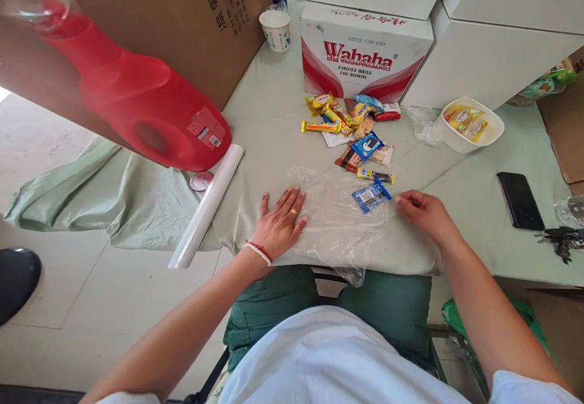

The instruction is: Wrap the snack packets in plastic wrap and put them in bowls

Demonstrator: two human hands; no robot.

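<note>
My left hand (280, 221) lies flat with its fingers spread, pressing on the left part of a clear plastic sheet or bag (326, 227) on the cloth-covered table. My right hand (422, 212) is beside the sheet's right edge, thumb and fingers pinched together; whatever is between them, if anything, is hidden. A blue snack packet (371, 196) rests on the plastic, just left of my right fingertips. Above it is a small yellow-and-dark wrapped stick (375, 176). Farther back is a pile of wrapped snacks (349, 118), with another blue packet (367, 146) at its front.
A white Wahaba-style carton printed "Wahaha" (365, 57) stands behind the snacks. On the right are a white tub (474, 139) of yellow packets, a phone (521, 201) and keys (563, 240). A plastic roll (207, 206) and large red bottle-shaped object (150, 109) are left.
</note>
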